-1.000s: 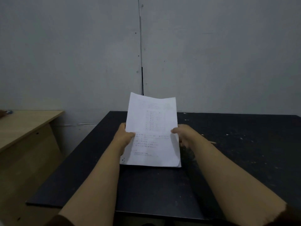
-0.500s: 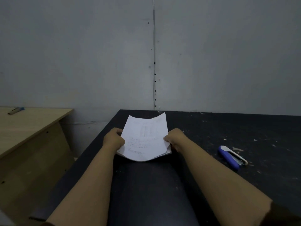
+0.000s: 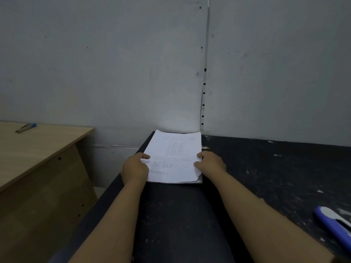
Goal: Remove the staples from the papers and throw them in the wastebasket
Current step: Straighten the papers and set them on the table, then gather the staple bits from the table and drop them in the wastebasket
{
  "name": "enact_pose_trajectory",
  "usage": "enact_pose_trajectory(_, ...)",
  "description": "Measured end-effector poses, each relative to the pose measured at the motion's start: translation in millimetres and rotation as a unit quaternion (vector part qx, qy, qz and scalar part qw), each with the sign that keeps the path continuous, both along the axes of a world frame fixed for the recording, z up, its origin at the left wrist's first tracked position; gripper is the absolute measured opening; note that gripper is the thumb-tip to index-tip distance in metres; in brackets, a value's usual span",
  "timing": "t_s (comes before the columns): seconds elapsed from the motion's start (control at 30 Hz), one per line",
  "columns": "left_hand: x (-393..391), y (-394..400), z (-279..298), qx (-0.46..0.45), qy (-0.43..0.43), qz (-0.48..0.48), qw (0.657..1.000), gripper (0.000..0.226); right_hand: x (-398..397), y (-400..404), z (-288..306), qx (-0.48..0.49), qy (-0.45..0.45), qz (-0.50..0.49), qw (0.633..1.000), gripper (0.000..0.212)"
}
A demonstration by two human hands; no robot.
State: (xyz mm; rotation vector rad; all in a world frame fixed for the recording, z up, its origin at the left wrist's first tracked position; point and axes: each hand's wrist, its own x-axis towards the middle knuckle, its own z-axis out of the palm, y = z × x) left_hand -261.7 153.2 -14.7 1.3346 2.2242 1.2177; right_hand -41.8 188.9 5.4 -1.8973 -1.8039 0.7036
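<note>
lay flat at far left corner of black table (image 3: 266, 177) — papers (image 3: 174, 158), pinned by both hands: l hand (image 3: 135, 168) gripped left edge, r hand (image 3: 210, 161) gripped right edge. blue staple remover (image 3: 334, 226) well apart, near right.

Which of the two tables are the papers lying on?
The black table, where both hands hold the papers at its far left corner; the wooden desk carries only a pen.

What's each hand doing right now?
Left hand: holding the papers by their left edge.
Right hand: holding their right edge.
</note>
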Motion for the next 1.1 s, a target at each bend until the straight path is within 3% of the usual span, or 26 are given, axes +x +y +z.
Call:
enact_pose_trajectory(0.17, -7.3, 15.0, -6.8, 0.0, 0.007, 0.019, 1.0, 0.047, -6.2, 10.0, -4.3, -0.001, -0.046, -0.001, 0.999, 0.045)
enact_pose_trajectory(0.3, -8.7, 19.9, -6.7, -0.006, 0.086, 0.038, 0.996, 0.043, -7.3, 11.1, 0.4, -0.024, -0.057, 0.003, 0.998, 0.047)
enact_pose_trajectory(0.37, -6.5, 18.5, -5.2, -0.025, 0.144, 0.038, 0.989, 0.042, -5.8, 6.6, 3.1, -0.038, -0.04, 0.014, 0.998, 0.048)
enact_pose_trajectory(0.47, 0.4, 14.6, -2.6, -0.04, 0.214, 0.039, 0.975, 0.039, 3.0, -4.1, 4.7, -0.034, 0.06, 0.021, 0.997, 0.041)
enact_pose_trajectory(0.63, 54.6, -4.1, 14.5, 0.005, 0.188, -0.039, 0.981, 0.032, 29.3, -41.4, 11.2, 0.016, 0.168, 0.017, 0.985, 0.028)
enact_pose_trajectory(0.87, 173.9, -60.3, 29.6, 0.031, 0.015, -0.254, 0.967, 0.022, 99.9, -121.9, 28.2, 0.082, 0.17, -0.069, 0.979, 0.018)
enact_pose_trajectory(1.1, 286.5, -145.3, 38.4, 0.077, -0.054, -0.364, 0.927, 0.021, 185.9, -212.3, 34.6, 0.131, 0.136, -0.167, 0.968, 0.015)
